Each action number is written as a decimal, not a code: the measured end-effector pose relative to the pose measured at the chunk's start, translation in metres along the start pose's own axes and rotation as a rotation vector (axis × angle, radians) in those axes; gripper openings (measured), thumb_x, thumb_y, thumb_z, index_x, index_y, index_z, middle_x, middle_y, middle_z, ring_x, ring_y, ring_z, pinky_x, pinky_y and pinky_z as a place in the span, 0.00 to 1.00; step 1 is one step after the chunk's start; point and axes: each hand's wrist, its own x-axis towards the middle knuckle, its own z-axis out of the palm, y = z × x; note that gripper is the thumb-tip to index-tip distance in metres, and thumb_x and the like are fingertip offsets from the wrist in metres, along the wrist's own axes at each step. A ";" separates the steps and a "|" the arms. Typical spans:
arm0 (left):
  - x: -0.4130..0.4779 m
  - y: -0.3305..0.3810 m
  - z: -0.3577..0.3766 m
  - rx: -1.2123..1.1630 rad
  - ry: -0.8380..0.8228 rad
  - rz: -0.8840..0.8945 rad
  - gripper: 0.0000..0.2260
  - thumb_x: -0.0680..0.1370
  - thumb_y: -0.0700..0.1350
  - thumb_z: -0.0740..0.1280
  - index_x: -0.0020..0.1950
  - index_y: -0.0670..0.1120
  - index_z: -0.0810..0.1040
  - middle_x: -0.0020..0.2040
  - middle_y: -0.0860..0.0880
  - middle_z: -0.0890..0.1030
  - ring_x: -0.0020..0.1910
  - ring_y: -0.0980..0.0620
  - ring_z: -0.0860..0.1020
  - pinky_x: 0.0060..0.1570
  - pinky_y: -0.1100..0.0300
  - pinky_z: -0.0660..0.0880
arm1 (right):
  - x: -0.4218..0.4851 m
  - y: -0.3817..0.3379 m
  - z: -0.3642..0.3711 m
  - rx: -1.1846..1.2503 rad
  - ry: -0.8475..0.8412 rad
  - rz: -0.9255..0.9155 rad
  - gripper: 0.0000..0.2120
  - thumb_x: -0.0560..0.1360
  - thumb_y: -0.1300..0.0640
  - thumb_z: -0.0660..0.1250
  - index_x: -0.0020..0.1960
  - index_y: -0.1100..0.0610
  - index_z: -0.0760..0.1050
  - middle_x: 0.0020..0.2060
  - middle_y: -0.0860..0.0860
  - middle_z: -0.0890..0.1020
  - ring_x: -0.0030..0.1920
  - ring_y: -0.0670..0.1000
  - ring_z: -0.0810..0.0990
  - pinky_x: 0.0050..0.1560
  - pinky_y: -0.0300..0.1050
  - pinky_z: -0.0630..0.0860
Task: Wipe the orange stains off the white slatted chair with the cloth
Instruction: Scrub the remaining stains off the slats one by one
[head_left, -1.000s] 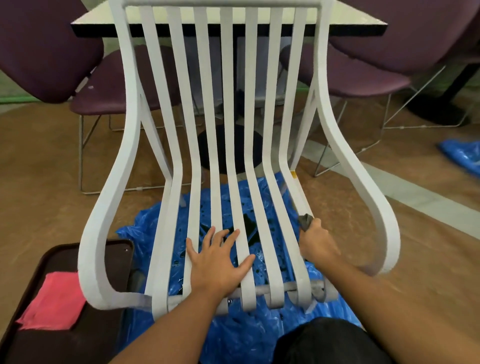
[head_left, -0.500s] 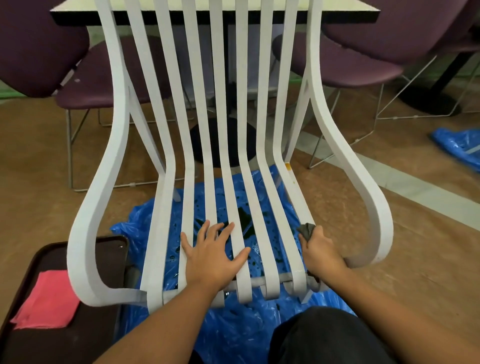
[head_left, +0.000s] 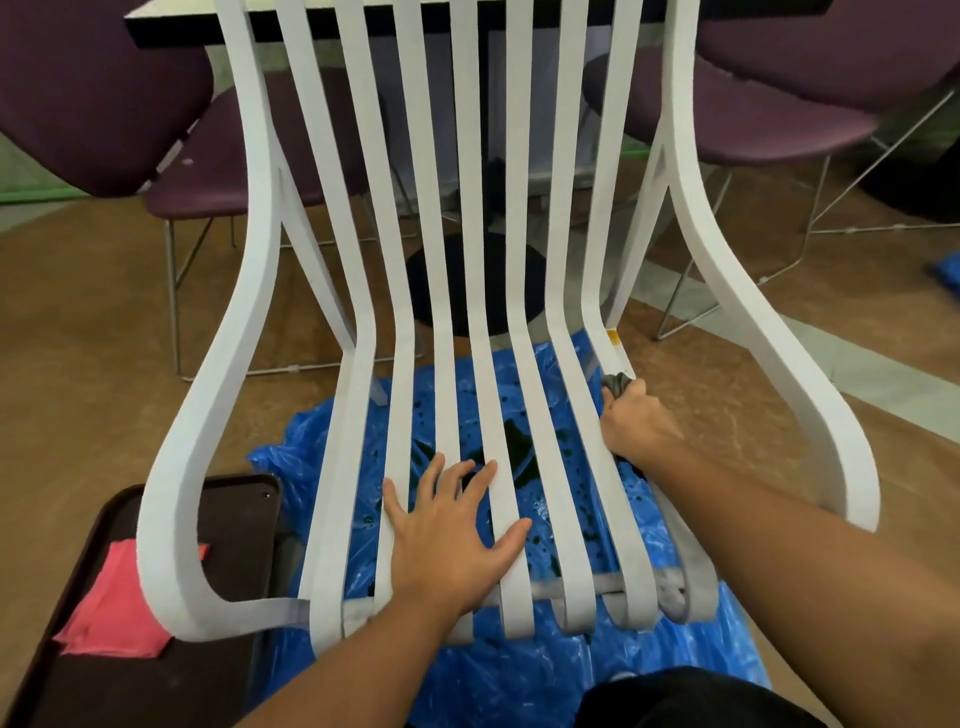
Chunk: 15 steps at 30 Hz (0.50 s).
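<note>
- Grey cloth (head_left: 617, 383): soft, bunched and dark, as if damp. The right hand (head_left: 638, 422) holds it with the fingers curled tight round it, pressing it to the rightmost seat slat of the white slatted chair (head_left: 260, 156).
- Change: over the last second the cloth and right hand have travelled up that slat, away from the chair's front lip and toward its back. The head view has also drawn closer to the chair.
- Orange stain (head_left: 613, 338): a small bright patch on the same slat, where the chair's seat bends up into the back. The cloth now sits just short of it, with a narrow strip of white between them.
- Reading: the stroke looks about to reach the stain, which is still vivid and so not yet wiped. No other orange shows on the chair.
- Left hand (head_left: 447, 540): lies flat, fingers straight and spread, across the middle slats near the chair's front. Its place is unchanged, and it is probably bracing the chair.
- Chair: smooth matte white. The flat ribbon slats, with open gaps between them, roll under at the front, and broad looping armrests run along each side.
- Blue plastic sheet (head_left: 519, 680): lies under the chair, crinkled and glossy, dotted with drops and a dark wet patch.
- Dark tray (head_left: 156, 691): sits at the chair's left front corner and carries a folded pink cloth (head_left: 111, 613).
</note>
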 end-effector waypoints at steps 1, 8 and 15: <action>0.000 0.000 0.000 -0.006 0.006 0.003 0.34 0.74 0.76 0.48 0.78 0.66 0.57 0.77 0.63 0.60 0.81 0.56 0.46 0.74 0.33 0.35 | 0.009 -0.004 0.001 -0.009 0.004 0.004 0.22 0.81 0.38 0.50 0.61 0.56 0.65 0.59 0.62 0.78 0.58 0.65 0.77 0.58 0.60 0.75; 0.002 -0.001 0.000 -0.012 -0.008 0.008 0.35 0.73 0.76 0.47 0.78 0.67 0.56 0.76 0.64 0.59 0.81 0.56 0.45 0.73 0.32 0.34 | 0.072 -0.037 0.005 0.000 0.014 0.007 0.25 0.81 0.38 0.52 0.66 0.57 0.64 0.62 0.62 0.77 0.62 0.65 0.76 0.59 0.58 0.72; 0.001 -0.002 0.000 -0.029 -0.018 0.010 0.35 0.73 0.77 0.47 0.78 0.68 0.54 0.76 0.65 0.57 0.80 0.58 0.42 0.73 0.33 0.32 | 0.123 -0.066 0.002 0.000 -0.022 0.014 0.26 0.81 0.39 0.53 0.68 0.57 0.65 0.61 0.59 0.76 0.61 0.63 0.77 0.61 0.57 0.75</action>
